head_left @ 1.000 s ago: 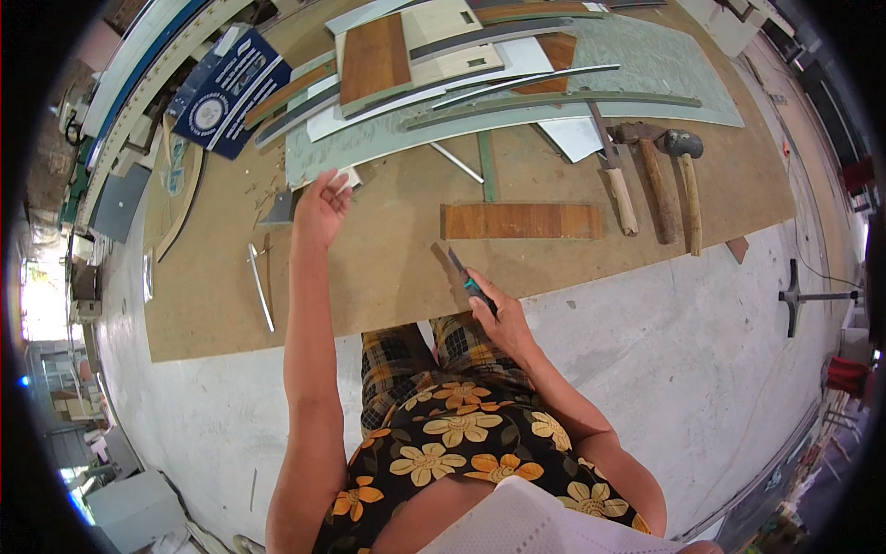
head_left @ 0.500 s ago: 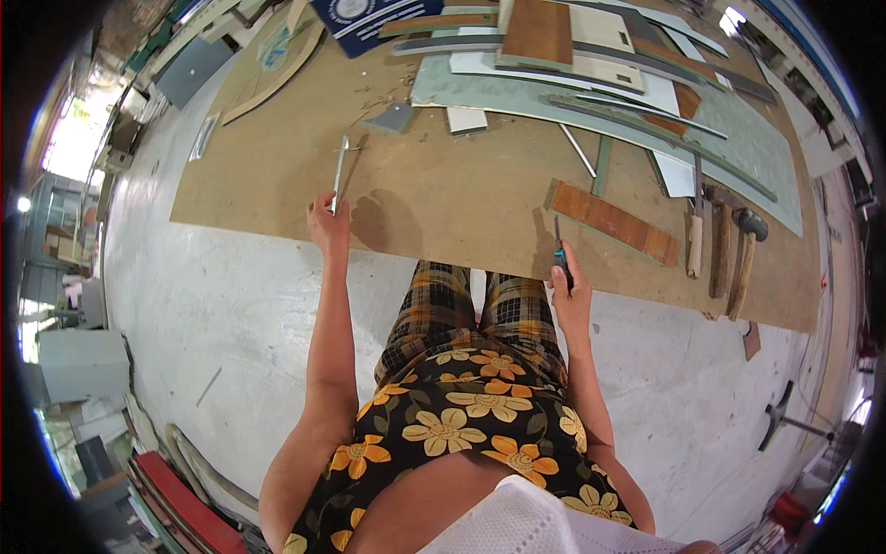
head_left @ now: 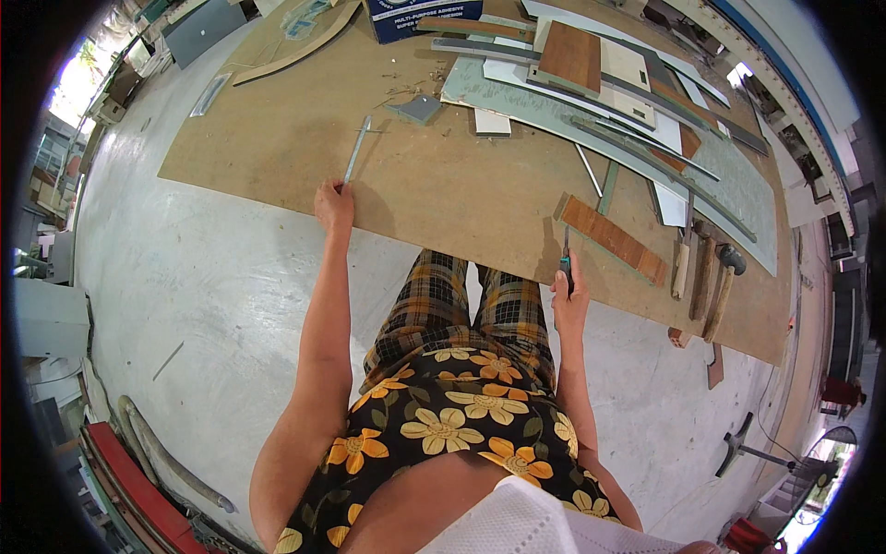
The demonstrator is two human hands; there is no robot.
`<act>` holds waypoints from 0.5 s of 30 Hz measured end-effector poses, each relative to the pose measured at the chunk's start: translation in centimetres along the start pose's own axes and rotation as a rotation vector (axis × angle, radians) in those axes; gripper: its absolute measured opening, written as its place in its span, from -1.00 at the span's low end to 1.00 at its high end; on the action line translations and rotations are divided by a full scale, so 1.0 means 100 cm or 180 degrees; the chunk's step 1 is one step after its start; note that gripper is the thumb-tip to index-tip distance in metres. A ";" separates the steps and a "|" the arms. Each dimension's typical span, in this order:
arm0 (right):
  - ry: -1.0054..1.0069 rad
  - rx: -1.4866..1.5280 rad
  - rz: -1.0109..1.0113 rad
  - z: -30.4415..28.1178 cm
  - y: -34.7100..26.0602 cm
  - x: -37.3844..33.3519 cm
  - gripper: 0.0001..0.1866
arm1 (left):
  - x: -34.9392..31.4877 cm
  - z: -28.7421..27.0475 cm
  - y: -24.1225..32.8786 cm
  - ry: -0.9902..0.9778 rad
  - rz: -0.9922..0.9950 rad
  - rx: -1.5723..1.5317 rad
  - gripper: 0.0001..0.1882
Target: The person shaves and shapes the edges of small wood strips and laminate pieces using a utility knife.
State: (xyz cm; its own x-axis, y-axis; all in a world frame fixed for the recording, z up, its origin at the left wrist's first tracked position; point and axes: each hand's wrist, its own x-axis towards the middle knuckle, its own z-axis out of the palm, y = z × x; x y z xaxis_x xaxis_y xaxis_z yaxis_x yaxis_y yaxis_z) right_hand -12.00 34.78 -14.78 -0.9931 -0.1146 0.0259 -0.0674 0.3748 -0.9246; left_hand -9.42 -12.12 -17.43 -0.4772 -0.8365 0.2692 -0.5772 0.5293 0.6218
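My left hand (head_left: 334, 205) is closed round the near end of a slim silver measuring tool (head_left: 357, 150) with a thin crosspiece close to its far end. That tool points away from me over the brown table (head_left: 443, 175). In my right hand (head_left: 570, 297), just off the table's near edge, is a screwdriver (head_left: 565, 266) with a black and teal handle and a narrow dark shaft pointing away. Beyond its tip lies a brown wood-grain strip (head_left: 614, 238). A small grey offcut (head_left: 415, 109) rests past the silver tool, and a white block (head_left: 492, 123) sits to its right.
Stacked boards and strips (head_left: 609, 111) cover the table's far right. A chisel (head_left: 683, 254) and a hammer (head_left: 726, 282) lie at the right edge, with another wooden handle between them. A dark blue box (head_left: 420, 18) and a curved wooden piece (head_left: 305, 51) are at the back.
The view has shifted, so the table now slopes more to the right. Both hands still hold their tools, and the left hand sits nearer the table's front edge.
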 end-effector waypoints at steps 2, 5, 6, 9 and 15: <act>0.0054 -0.0043 -0.0167 0.001 0.003 0.000 -0.48 | 0.001 0.002 -0.007 0.0040 0.0116 -0.0492 -0.83; 0.0075 -0.0119 -0.0158 0.001 -0.001 0.000 -0.47 | 0.006 -0.003 -0.012 -0.0434 -0.0259 -0.1889 -0.86; -0.0003 -0.0231 -0.0040 -0.001 -0.004 -0.001 -0.49 | 0.007 -0.007 -0.011 -0.0951 -0.0760 -0.2785 -0.85; -0.0017 -0.0319 0.0014 -0.001 -0.006 -0.003 -0.50 | 0.008 -0.014 -0.004 -0.1662 -0.1563 -0.4105 -0.87; 0.0162 -0.0275 -0.0317 0.004 0.007 -0.002 -0.47 | 0.007 -0.005 0.031 -0.2325 -0.2356 -0.5088 -0.91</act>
State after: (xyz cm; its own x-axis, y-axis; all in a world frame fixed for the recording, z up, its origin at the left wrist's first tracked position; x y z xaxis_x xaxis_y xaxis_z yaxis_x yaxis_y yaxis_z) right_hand -11.78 34.67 -15.61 -0.9845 -0.1092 0.1373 -0.1718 0.4421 -0.8804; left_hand -11.19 -11.14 -14.91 -0.8497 -0.3614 -0.3838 0.0926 -0.8190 0.5663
